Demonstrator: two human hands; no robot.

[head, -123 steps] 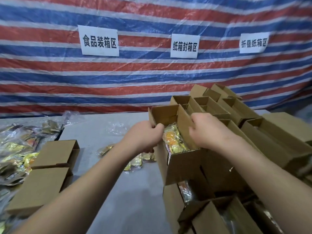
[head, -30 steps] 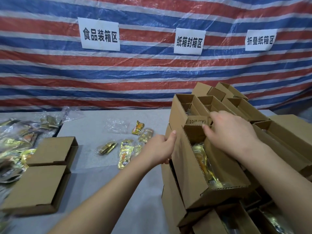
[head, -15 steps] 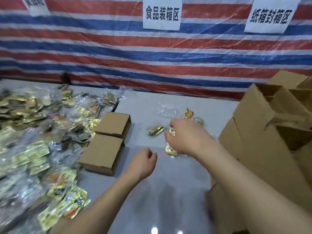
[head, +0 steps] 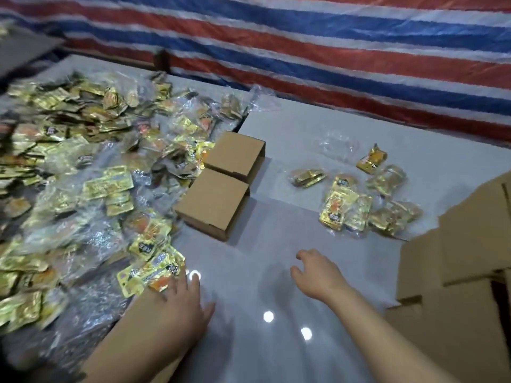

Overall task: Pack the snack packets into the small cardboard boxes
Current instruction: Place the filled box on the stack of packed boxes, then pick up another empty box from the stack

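Snack packets (head: 83, 172) lie in a broad heap across the left of the tabletop (head: 276, 286), most of them gold foil with orange and black print, many still bundled in clear plastic bags that catch the light. The nearest bundle (head: 150, 275) shows yellow wrappers with dark lettering, and its edge touches the fingers of the left hand (head: 185, 302). That hand lies flat with fingers straight and spread on the tabletop, its grip apart and holding nothing. The right hand (head: 315, 275) hovers just above the tabletop near the middle, fingers loosely bent and spread, its grip also apart and empty.

A smaller loose group of packets (head: 343, 208) sits toward the right of the tabletop, well apart from both hands: several gold packets side by side, one orange-and-gold packet (head: 370, 161) a little farther back, and a crumpled clear wrapper (head: 336, 143) beside it.

Two small cardboard boxes (head: 221, 186) lie closed and flat between the heap and the loose group, touching each other end to end, the nearer one just beside the edge of the heap. More brown cardboard boxes (head: 464, 258) are stacked at the right edge of the view; whether they are filled cannot be seen from here.

The tabletop is pale grey and glossy, with small bright reflections of lamps near the hands. Behind it hangs a tarpaulin (head: 331, 37) striped in red, white and blue.
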